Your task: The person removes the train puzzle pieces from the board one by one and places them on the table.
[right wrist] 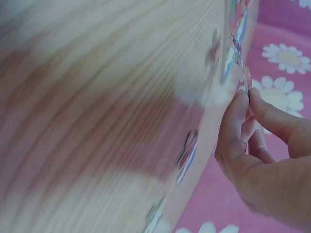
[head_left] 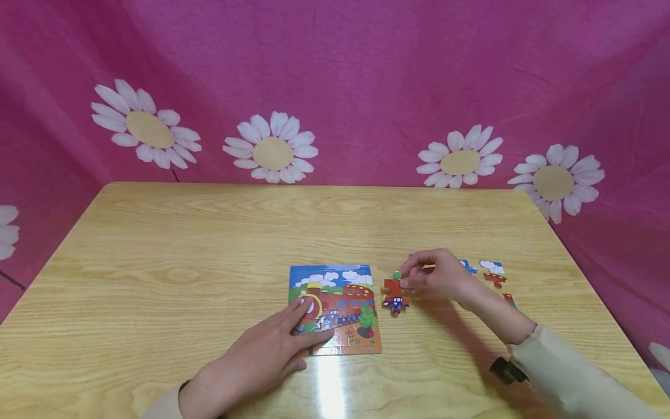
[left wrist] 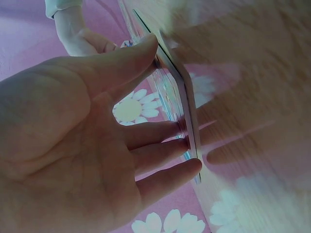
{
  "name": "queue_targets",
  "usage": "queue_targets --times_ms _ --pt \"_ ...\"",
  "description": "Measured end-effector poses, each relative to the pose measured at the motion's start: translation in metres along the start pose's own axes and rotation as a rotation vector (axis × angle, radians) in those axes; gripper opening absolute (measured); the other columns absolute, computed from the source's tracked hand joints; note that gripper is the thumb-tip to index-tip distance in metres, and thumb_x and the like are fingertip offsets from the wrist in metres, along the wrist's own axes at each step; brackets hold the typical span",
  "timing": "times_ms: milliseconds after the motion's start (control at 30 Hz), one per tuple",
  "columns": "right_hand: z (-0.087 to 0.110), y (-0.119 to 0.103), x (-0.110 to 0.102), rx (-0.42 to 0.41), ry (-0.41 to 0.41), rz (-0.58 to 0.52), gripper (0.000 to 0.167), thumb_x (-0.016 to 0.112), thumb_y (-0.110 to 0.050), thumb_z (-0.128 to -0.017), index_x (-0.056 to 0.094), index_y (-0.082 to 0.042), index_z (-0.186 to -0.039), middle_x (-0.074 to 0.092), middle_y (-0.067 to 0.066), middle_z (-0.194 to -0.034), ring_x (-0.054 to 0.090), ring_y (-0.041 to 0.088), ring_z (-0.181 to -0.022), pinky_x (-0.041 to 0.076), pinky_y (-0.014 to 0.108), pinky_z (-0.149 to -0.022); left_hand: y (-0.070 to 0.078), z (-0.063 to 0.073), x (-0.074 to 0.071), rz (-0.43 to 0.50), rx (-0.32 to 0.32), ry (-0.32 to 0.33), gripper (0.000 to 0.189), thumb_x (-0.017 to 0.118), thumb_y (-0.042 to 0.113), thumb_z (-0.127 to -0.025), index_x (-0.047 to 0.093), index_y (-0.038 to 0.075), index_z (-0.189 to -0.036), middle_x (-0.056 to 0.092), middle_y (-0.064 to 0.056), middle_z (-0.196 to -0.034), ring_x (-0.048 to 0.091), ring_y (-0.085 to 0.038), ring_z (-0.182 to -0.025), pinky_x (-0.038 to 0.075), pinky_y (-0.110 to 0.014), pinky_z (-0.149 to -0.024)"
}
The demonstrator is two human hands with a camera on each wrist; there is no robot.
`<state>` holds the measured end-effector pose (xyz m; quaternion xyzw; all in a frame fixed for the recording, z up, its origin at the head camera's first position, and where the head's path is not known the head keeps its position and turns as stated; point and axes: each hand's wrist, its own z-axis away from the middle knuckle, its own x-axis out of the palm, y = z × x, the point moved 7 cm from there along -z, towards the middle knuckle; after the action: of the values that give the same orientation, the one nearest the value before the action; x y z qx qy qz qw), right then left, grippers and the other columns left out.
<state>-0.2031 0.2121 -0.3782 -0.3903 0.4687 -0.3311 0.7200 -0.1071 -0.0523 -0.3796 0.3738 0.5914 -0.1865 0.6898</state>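
Note:
A train jigsaw puzzle [head_left: 335, 285] in a square tray lies flat on the table. My left hand [head_left: 269, 343] rests across its lower left part, fingers straight. From the left wrist view, those fingertips and the thumb touch the edge of the puzzle board [left wrist: 187, 92]. Just right of the puzzle, my right hand [head_left: 437, 276] pinches a jigsaw piece [head_left: 395, 286] between thumb and fingers. That piece is mostly red, with a bit of green on top and a blue-and-white part below. The right wrist view shows it edge-on at the fingertips [right wrist: 249, 92].
Several loose pieces lie beyond and right of my right hand, among them a cloud piece [head_left: 492, 267], a red-and-white piece [head_left: 495, 279] and a blue piece [head_left: 466, 266]. The wooden table [head_left: 183, 262] meets a pink flowered curtain [head_left: 361, 87] at the back.

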Motion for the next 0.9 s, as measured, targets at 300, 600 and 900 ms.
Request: queue_targets --times_ms 300,600,900 --pt "0.013 0.025 -0.036 0.046 0.033 0.041 0.020 0.074 -0.003 -0.086 0.066 0.010 -0.100 0.057 0.004 -0.076 0.060 0.015 -0.071 0.057 0.030 -0.069 0.001 0.001 -0.001 -0.022 0.019 0.020 0.051 0.067 0.023 -0.093 0.054 0.032 -0.141 0.040 -0.026 -0.148 0.039 -0.037 -0.137 0.041 -0.046 -0.105" --pt "0.027 0.045 -0.065 0.053 0.110 0.294 0.019 0.076 -0.008 -0.086 0.070 0.004 -0.099 0.059 0.004 -0.082 0.051 0.018 -0.076 0.046 0.024 -0.059 0.001 0.001 -0.001 -0.009 0.014 0.021 0.050 0.067 0.023 -0.094 0.054 0.032 -0.142 0.039 -0.026 -0.148 0.039 -0.037 -0.137 0.041 -0.046 -0.105" --pt "0.039 0.066 -0.086 0.162 0.135 0.348 0.023 0.075 -0.011 -0.087 0.069 0.005 -0.102 0.062 0.002 -0.081 0.053 0.019 -0.074 0.046 0.027 -0.061 0.000 0.000 0.000 0.016 -0.004 0.003 0.050 0.066 0.024 -0.094 0.054 0.033 -0.142 0.038 -0.025 -0.150 0.036 -0.037 -0.139 0.040 -0.047 -0.105"
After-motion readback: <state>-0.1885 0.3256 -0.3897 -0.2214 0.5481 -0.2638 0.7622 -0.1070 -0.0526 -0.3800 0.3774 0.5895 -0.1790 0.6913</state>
